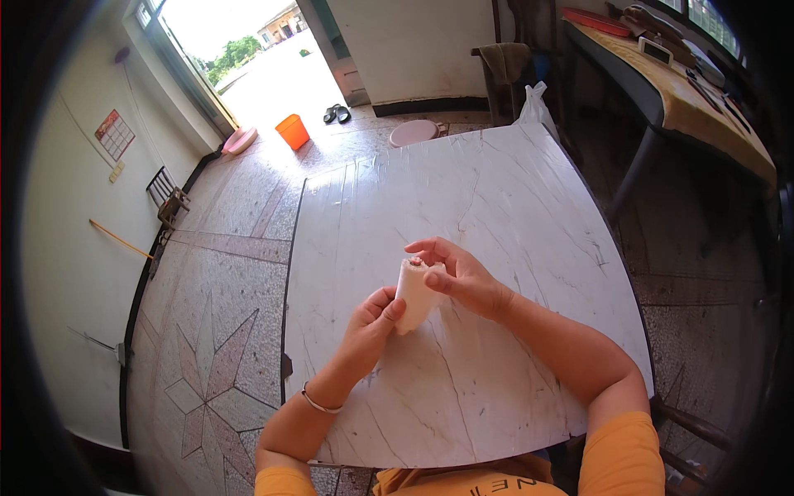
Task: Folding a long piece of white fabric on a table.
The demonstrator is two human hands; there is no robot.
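Observation:
A pale cream roll (413,296), short and cylinder-shaped with a reddish spot at its upper end, is held just above a white marble-patterned table (496,190). My left hand (370,327) pinches its lower end between thumb and fingers. My right hand (453,273) wraps over its upper end from the right, fingers curled across the top. A thin bracelet (319,403) circles my left wrist. Both arms wear orange sleeves.
An orange bucket (292,131) and a pink basin (241,140) stand by the open doorway at the back left. A pink round stool (413,132) sits beyond the table's far edge. A cluttered wooden desk (686,91) fills the upper right. Patterned stone floor lies left.

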